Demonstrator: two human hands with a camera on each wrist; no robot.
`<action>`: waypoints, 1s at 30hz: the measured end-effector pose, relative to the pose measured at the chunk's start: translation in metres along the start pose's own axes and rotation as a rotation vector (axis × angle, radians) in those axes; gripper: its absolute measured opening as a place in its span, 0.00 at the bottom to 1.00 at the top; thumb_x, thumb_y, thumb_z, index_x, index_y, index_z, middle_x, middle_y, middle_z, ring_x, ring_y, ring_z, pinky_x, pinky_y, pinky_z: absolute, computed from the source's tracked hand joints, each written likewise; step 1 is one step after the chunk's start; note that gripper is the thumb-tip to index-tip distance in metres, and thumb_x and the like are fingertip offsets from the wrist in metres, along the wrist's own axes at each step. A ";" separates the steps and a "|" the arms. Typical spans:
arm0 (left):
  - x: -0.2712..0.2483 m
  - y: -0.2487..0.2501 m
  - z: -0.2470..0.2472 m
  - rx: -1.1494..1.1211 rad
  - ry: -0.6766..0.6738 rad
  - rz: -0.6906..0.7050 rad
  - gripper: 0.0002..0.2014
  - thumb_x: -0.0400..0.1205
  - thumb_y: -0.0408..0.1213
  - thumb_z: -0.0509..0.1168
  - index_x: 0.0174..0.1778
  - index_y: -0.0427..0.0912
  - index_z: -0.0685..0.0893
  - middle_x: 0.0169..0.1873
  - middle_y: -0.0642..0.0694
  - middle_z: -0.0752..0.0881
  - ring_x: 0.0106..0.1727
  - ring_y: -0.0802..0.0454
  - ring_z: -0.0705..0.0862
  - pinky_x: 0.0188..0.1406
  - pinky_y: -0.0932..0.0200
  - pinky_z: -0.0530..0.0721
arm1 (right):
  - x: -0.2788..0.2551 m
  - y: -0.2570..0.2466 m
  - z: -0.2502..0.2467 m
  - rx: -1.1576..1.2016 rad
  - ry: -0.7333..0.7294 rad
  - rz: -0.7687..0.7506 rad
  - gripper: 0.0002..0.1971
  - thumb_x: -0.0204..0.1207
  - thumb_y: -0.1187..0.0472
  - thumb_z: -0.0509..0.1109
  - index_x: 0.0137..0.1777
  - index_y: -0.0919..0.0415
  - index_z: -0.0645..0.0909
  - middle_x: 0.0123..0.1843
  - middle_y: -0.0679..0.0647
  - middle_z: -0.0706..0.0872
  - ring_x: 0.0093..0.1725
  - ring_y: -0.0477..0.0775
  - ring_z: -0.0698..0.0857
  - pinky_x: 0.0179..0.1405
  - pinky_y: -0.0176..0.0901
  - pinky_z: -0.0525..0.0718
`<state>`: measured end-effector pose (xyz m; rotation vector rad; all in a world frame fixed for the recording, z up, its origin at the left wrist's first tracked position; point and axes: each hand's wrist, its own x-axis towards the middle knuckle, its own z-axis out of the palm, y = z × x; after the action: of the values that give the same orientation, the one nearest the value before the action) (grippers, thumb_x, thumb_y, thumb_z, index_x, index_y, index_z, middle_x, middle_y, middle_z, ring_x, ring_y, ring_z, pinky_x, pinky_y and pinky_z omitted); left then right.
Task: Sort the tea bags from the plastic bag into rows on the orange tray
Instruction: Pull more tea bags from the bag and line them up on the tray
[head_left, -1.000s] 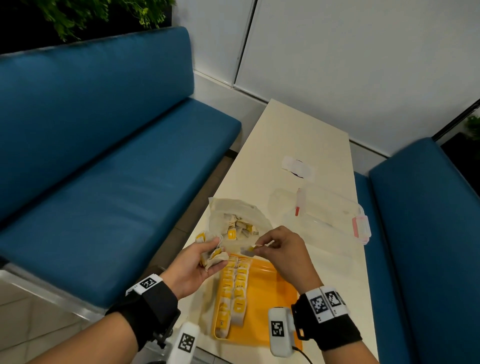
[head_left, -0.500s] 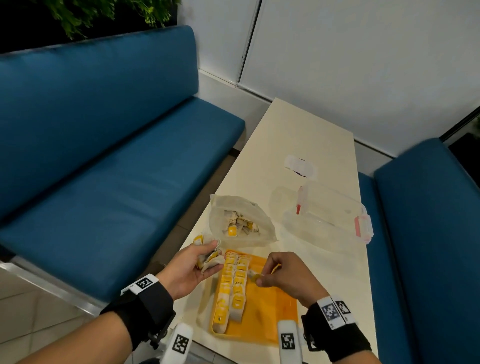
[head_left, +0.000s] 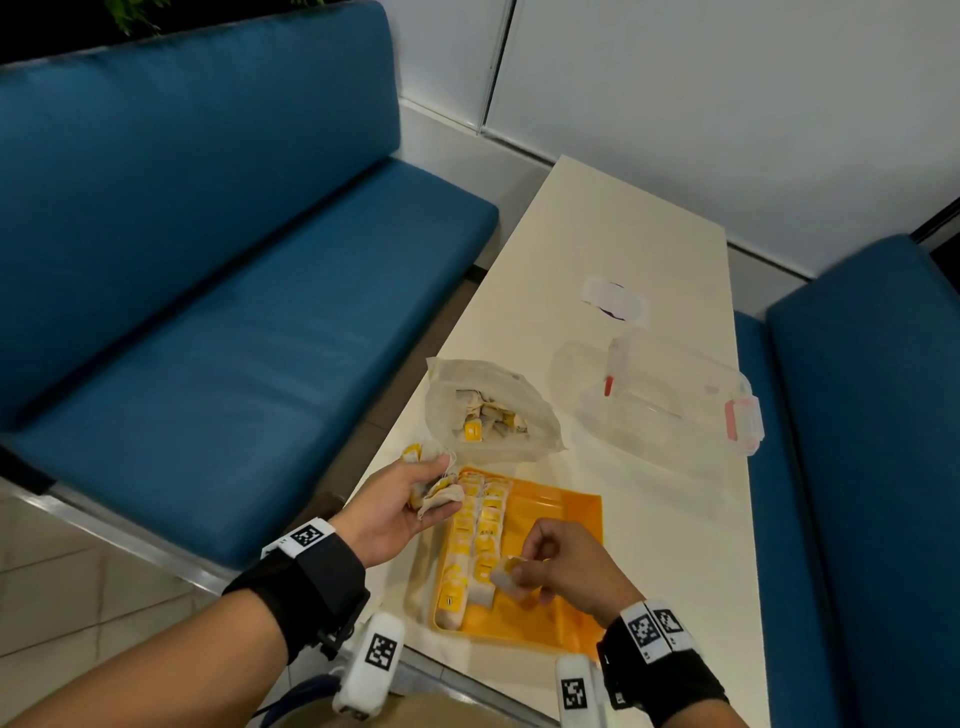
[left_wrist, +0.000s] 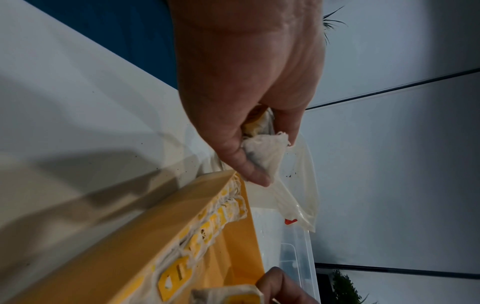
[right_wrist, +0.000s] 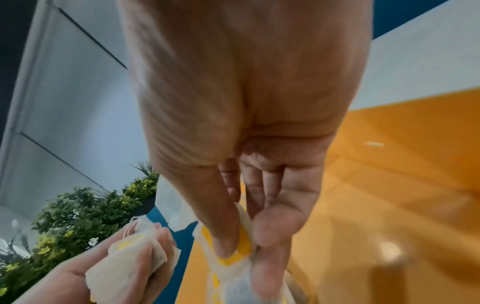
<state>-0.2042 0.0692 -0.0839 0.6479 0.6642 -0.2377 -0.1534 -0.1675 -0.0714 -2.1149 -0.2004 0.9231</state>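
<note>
Right hand (head_left: 566, 569) low over the near half of the tray (head_left: 561, 525), thumb and fingers pinching one tea bag (head_left: 505, 574) by its yellow tag, just right of the near end of the rows (head_left: 475, 540). Pinch confirmed in the right wrist view: thumb and forefinger closed on the tag, bag hanging below the fingertips (right_wrist: 226, 244).

Left hand (head_left: 400, 512) palm up at the tray's far left corner, curled round a bunch of bags (head_left: 434, 493); one yellow tag sticking out past the far side of the fingers. In the left wrist view, thumb pressed on white gauze against the palm.

Two rows filling the tray's left side from far edge to near edge, bags overlapping, yellow tags up. Right half of the tray bare orange.

Plastic bag (head_left: 488, 410) just beyond the tray's far edge, mouth open toward the near side, more bags heaped inside. Touching or overlapping the tray rim there; hard to tell which.

Clear box (head_left: 670, 410) with red clips to the right of the plastic bag, well apart from the tray. Small white wrapper (head_left: 615, 299) farther off on the table (head_left: 623, 223).

Tray's left rim close to the table's left edge; near rim close to the near edge. Blue bench (head_left: 234, 312) on the left, another on the right. Open tabletop right of the tray and toward the far end.
</note>
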 end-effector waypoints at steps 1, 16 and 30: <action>0.001 -0.001 0.001 0.006 0.003 0.002 0.20 0.82 0.34 0.74 0.69 0.32 0.82 0.52 0.36 0.88 0.53 0.44 0.89 0.54 0.46 0.92 | 0.001 0.004 0.002 0.031 -0.010 0.023 0.10 0.71 0.72 0.78 0.42 0.65 0.78 0.30 0.59 0.89 0.33 0.59 0.91 0.24 0.43 0.83; 0.007 -0.017 0.013 0.066 -0.076 0.018 0.14 0.84 0.35 0.72 0.63 0.33 0.85 0.50 0.36 0.89 0.52 0.43 0.89 0.53 0.49 0.91 | 0.020 0.029 0.041 0.044 -0.109 0.164 0.10 0.75 0.69 0.76 0.46 0.62 0.76 0.30 0.65 0.88 0.28 0.59 0.88 0.19 0.41 0.77; 0.013 -0.022 0.010 0.093 -0.086 0.022 0.21 0.84 0.35 0.72 0.70 0.28 0.82 0.57 0.31 0.88 0.58 0.40 0.88 0.52 0.50 0.93 | 0.021 0.027 0.051 -0.201 0.012 0.030 0.11 0.73 0.67 0.76 0.40 0.51 0.79 0.36 0.54 0.82 0.32 0.61 0.91 0.35 0.51 0.89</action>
<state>-0.1978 0.0462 -0.0972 0.7299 0.5654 -0.2759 -0.1767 -0.1457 -0.1239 -2.3124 -0.2659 0.9413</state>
